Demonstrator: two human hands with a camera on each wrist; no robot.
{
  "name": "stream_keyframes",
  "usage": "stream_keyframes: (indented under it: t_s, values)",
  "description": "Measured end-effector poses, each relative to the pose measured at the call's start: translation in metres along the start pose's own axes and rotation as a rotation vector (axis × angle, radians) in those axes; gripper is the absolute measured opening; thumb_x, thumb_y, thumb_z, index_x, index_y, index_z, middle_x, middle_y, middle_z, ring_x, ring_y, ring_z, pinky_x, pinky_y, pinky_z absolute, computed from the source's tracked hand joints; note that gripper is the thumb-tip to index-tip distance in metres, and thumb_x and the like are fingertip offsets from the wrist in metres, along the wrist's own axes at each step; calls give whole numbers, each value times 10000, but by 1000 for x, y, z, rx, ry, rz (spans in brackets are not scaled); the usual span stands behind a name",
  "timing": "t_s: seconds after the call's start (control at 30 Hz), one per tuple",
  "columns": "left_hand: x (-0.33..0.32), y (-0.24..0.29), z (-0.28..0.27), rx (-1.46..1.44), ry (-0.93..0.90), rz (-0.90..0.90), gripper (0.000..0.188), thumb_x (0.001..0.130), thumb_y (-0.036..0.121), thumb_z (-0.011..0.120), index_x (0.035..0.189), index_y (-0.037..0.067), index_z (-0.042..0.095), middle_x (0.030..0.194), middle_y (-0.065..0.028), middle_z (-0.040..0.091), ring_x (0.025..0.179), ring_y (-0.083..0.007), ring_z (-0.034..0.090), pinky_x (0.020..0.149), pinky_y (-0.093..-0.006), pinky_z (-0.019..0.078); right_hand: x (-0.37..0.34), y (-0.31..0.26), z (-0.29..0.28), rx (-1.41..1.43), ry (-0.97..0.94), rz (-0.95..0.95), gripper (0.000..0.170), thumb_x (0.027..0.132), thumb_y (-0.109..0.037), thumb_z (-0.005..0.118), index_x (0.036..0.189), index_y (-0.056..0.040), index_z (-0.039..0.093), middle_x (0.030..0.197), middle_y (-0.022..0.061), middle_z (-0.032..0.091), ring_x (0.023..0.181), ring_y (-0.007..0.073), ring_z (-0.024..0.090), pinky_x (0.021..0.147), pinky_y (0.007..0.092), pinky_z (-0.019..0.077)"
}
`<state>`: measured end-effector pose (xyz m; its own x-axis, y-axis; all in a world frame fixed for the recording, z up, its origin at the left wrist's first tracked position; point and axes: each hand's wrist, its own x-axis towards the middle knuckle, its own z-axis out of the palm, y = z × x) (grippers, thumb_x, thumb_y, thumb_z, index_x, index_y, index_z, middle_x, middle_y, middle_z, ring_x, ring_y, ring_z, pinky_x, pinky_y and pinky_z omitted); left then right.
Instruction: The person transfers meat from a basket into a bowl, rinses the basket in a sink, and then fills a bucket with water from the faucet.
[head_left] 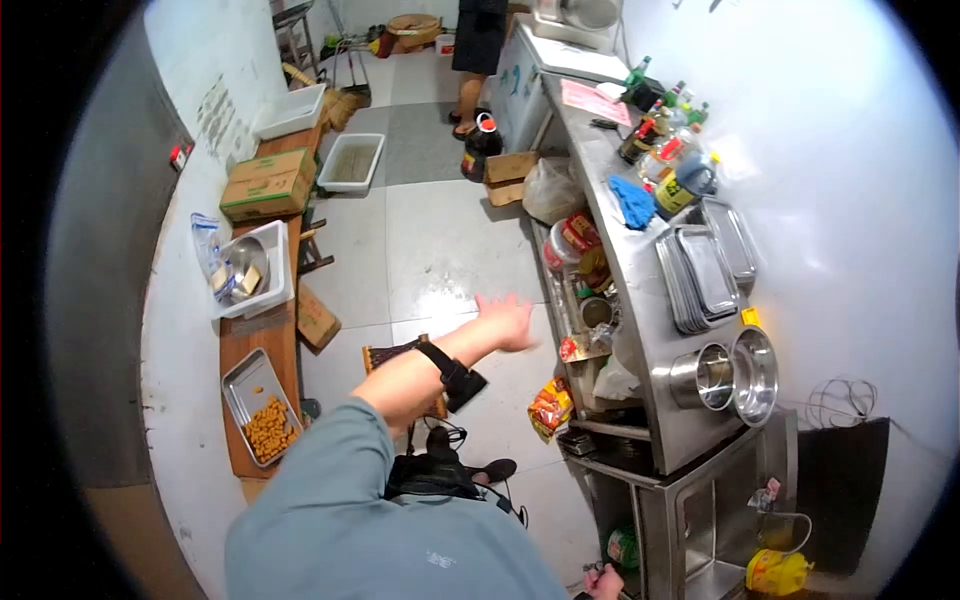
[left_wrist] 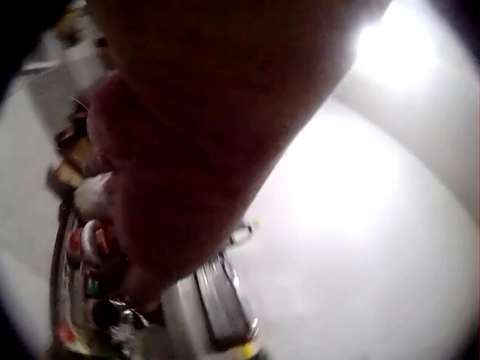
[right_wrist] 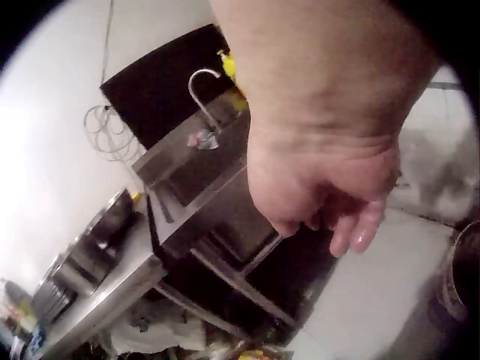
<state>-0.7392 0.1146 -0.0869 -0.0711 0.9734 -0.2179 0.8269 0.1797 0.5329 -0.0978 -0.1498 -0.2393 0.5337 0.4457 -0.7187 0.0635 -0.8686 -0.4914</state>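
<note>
Stretched out over the tiled floor in the head view, my left hand (head_left: pixel 507 321) is blurred, its fingers apart and holding nothing visible. It is nearest to the shelf under the steel counter (head_left: pixel 672 420). In the left wrist view the left hand (left_wrist: pixel 169 180) is dark and overlaps the shelf's jars. Low in the head view, my right hand (head_left: pixel 603 582) is beside the steel sink (head_left: pixel 700 520). The right wrist view shows the right hand (right_wrist: pixel 330 184) hanging with loosely curled fingers and nothing visible in them.
Metal trays (head_left: pixel 695 278), steel bowls (head_left: pixel 755 375) and bottles (head_left: pixel 685 185) stand on the counter. At left, a wooden bench (head_left: pixel 262 365) bears a tray of small orange-brown pieces (head_left: pixel 270 430). An orange packet (head_left: pixel 550 407) lies on the floor; another person's legs (head_left: pixel 470 90) show farther back.
</note>
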Motion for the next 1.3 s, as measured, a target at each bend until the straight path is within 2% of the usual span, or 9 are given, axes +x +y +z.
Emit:
stream_keyframes:
  t_s: [0.07, 0.17, 0.3, 0.47, 0.67, 0.8, 1.0, 1.07, 1.3]
  values:
    - [0, 7, -3, 546, -303, 38, 682, 818, 465, 624, 1312, 24, 461, 1305, -225, 503, 1229, -330, 474, 1049, -410, 349, -2, 3, -19, -80, 28, -140, 288, 867, -407, 555, 829, -122, 540, 768, 66, 565, 585, 179, 499, 469, 289, 387]
    - [-3, -7, 11, -216, 64, 68, 551, 825, 421, 632, 1183, 7, 570, 1203, -214, 582, 1136, -365, 537, 962, -399, 435, -8, 55, -29, 215, -223, 327, 264, 900, -358, 496, 777, -125, 486, 664, 37, 463, 513, 173, 415, 404, 332, 321]
    - [-31, -12, -3, -323, 1, 23, 535, 826, 375, 645, 1181, -17, 563, 1149, -201, 617, 1026, -331, 617, 878, -387, 492, -53, 61, 15, 341, 129, 94, 309, 922, -311, 443, 692, -111, 498, 593, 33, 437, 514, 177, 411, 437, 330, 334]
    - [-70, -9, -16, -389, 33, -140, 521, 829, 345, 642, 1185, -26, 564, 1154, -206, 617, 1014, -303, 634, 871, -372, 497, 110, 271, -8, -300, 55, -374, 274, 887, -257, 533, 709, -56, 588, 659, 56, 528, 592, 204, 488, 492, 350, 392]
    - [-76, 20, -26, -329, 24, -143, 505, 880, 310, 618, 1246, -24, 518, 1207, -200, 590, 1076, -303, 602, 896, -369, 488, 93, 133, 15, 525, 18, 283, 225, 898, -307, 508, 851, -87, 489, 760, 70, 478, 680, 246, 539, 577, 410, 473]
    - [-67, 34, -21, -318, 52, -58, 512, 837, 307, 647, 1199, -40, 544, 1154, -212, 614, 1035, -308, 624, 873, -366, 495, 6, -9, 47, 509, 185, 369, 440, 959, -227, 477, 1336, -8, 421, 1196, 171, 529, 1079, 321, 539, 839, 404, 473]
    - [-68, 53, -15, -354, 5, -78, 494, 865, 288, 632, 1228, -28, 523, 1159, -200, 614, 1030, -282, 618, 866, -360, 497, 22, -16, 37, 493, 128, 239, 512, 927, -234, 552, 1348, 18, 404, 1195, 177, 539, 1105, 319, 533, 899, 404, 463]
    - [-67, 58, -16, -299, -4, -96, 494, 866, 296, 634, 1227, -24, 526, 1160, -196, 615, 1032, -280, 618, 862, -357, 498, 38, 0, 35, 527, 199, 167, 307, 862, -280, 602, 1013, -22, 533, 930, 101, 565, 792, 262, 574, 634, 389, 468]
    - [-51, 73, -10, -273, -1, -49, 459, 869, 270, 633, 1208, -25, 542, 1159, -202, 613, 1031, -293, 619, 861, -364, 498, 105, 88, 4, 732, 31, 274, 217, 853, -246, 592, 944, -52, 557, 776, 84, 557, 644, 236, 571, 498, 342, 419]
